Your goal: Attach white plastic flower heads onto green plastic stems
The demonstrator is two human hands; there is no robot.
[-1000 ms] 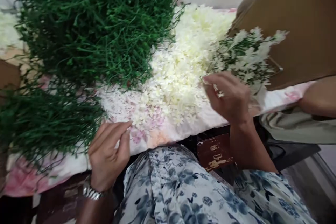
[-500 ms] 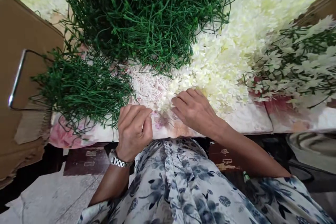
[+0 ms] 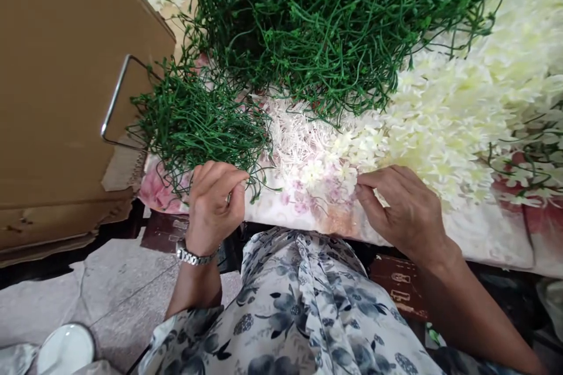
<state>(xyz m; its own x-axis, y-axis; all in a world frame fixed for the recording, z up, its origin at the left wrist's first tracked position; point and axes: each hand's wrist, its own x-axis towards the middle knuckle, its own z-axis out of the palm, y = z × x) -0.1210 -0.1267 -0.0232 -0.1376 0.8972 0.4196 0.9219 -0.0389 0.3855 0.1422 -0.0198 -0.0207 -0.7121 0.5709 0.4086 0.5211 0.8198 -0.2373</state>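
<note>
My left hand (image 3: 215,205) is closed in a pinch at the front edge of the smaller pile of green artificial stems (image 3: 197,117). A thin green stem (image 3: 266,186) with small branching tips shows at its fingertips and appears to be held there. Across from it, my right hand (image 3: 400,211) pinches a white artificial flower (image 3: 349,177) between thumb and forefinger. Loose white petals (image 3: 310,173) lie on the cloth between the hands, beside the heap of cream-white flower heads (image 3: 431,129).
A large mound of green stems (image 3: 325,29) rises behind. White needle-like sprigs (image 3: 292,129) lie in front of it. At the left stands a cardboard box (image 3: 65,70) beside a bent metal wire handle (image 3: 116,96). A floral cloth (image 3: 281,214) covers the table.
The view has turned left. My hands have moved apart: the left one toward the smaller green pile, the right one away to the right with a white flower at its fingertips.
</note>
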